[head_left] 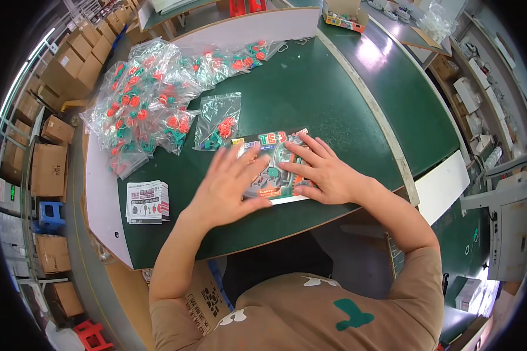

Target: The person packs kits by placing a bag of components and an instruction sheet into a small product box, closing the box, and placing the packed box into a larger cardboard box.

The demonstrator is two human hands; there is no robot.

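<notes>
A flat printed package marked TE-3 lies on the green table in front of me. My left hand is spread over its left part, fingers apart. On its right part rests my right hand, its fingers also spread. Just beyond my left hand is a single clear bag with red and green parts inside. To the left of the package sits a stack of printed leaflets.
A large heap of clear bags with red and green parts covers the table's back left. A low white board edges the table's far side. On the right runs a green conveyor, with an open box at its far end.
</notes>
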